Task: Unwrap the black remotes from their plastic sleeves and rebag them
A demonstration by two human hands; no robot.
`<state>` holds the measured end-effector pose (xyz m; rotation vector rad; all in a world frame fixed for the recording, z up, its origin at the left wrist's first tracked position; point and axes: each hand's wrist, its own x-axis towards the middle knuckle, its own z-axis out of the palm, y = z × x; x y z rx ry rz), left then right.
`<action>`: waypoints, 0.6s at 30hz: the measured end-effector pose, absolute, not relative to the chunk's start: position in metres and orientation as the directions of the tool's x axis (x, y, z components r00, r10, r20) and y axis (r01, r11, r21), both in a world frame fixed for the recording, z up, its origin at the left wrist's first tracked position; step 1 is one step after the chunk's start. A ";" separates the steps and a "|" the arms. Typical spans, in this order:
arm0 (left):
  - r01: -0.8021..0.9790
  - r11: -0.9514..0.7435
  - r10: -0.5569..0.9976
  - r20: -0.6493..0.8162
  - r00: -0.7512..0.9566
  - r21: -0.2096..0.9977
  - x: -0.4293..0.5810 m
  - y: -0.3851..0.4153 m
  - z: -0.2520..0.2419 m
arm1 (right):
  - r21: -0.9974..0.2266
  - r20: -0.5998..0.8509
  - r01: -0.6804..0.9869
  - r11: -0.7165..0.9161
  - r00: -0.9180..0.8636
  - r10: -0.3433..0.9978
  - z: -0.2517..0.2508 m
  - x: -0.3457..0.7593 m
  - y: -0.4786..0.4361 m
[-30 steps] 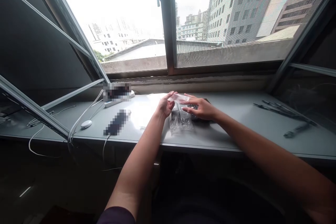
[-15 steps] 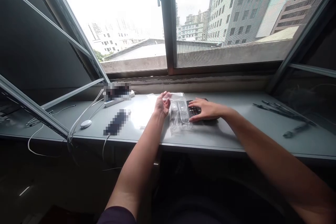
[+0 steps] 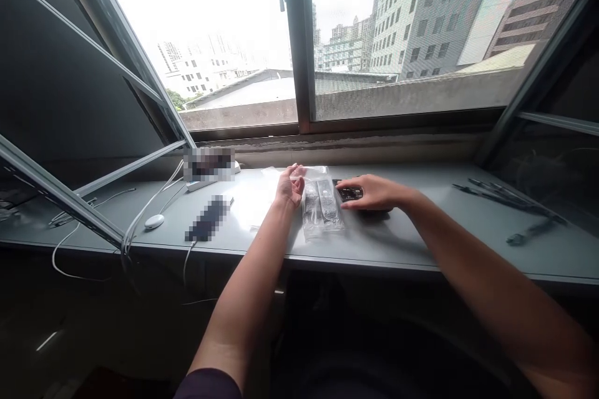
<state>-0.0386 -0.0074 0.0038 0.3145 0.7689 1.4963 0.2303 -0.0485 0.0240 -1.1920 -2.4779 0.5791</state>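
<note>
Head view: the clear plastic bag [image 3: 321, 209] lies flat on the grey tabletop [image 3: 421, 234], close to its front edge and well short of the window sill. The left hand [image 3: 289, 187] has its grip pinched on the bag's upper left corner. The right hand [image 3: 372, 193] lies palm down on a black keypad device [image 3: 349, 193], just right of the bag. Whether its grip is closed on the device cannot be told. Bare tabletop runs right as far as the dark tools [image 3: 510, 199], and left to a white puck [image 3: 154, 221] and its cables. A second ago both hands held the bag's top lifted. Since then the right hand has let go and moved onto the device.
</note>
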 end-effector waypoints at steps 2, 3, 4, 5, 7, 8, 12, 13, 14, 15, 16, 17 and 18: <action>-0.780 0.081 0.956 -0.270 -0.115 0.620 -0.039 -0.007 0.004 | -0.530 0.205 0.650 0.544 -0.525 0.826 0.029 0.229 -0.051; -0.784 0.077 0.955 -0.272 -0.119 0.616 -0.040 -0.007 0.004 | -0.540 0.262 0.644 0.541 -0.482 0.836 0.030 0.228 -0.051; -0.788 0.073 0.955 -0.271 -0.121 0.612 -0.040 -0.006 0.005 | -0.543 0.321 0.638 0.546 -0.443 0.837 0.030 0.228 -0.050; -0.792 0.072 0.956 -0.269 -0.119 0.607 -0.039 -0.006 0.005 | -0.538 0.380 0.629 0.561 -0.413 0.828 0.029 0.227 -0.048; -0.800 0.068 0.956 -0.267 -0.118 0.597 -0.039 -0.006 0.007 | -0.507 0.490 0.609 0.610 -0.379 0.785 0.027 0.227 -0.044; -0.802 0.064 0.957 -0.264 -0.119 0.593 -0.039 -0.006 0.007 | -0.487 0.531 0.605 0.631 -0.368 0.763 0.027 0.227 -0.043; -0.804 0.061 0.958 -0.262 -0.119 0.591 -0.039 -0.005 0.006 | -0.464 0.608 0.642 0.610 -0.271 0.747 0.024 0.228 -0.041; -0.804 0.063 0.958 -0.262 -0.117 0.591 -0.039 -0.005 0.005 | -0.506 0.604 0.632 0.587 -0.226 0.764 0.023 0.228 -0.040; -0.803 0.064 0.958 -0.261 -0.116 0.592 -0.039 -0.004 0.004 | -0.570 0.587 0.600 0.561 -0.180 0.789 0.022 0.227 -0.040; -0.801 0.059 0.959 -0.257 -0.120 0.596 -0.038 -0.004 0.003 | -0.648 0.558 0.544 0.533 -0.138 0.818 0.021 0.226 -0.040; -0.796 0.054 0.959 -0.252 -0.125 0.603 -0.037 -0.004 0.002 | -0.728 0.520 0.465 0.504 -0.104 0.848 0.020 0.225 -0.039; -0.789 0.052 0.959 -0.250 -0.132 0.613 -0.036 -0.003 0.001 | -0.799 0.481 0.370 0.474 -0.081 0.873 0.019 0.224 -0.038; -0.780 0.052 0.958 -0.251 -0.136 0.624 -0.034 -0.003 0.001 | -0.853 0.447 0.271 0.447 -0.067 0.892 0.018 0.223 -0.037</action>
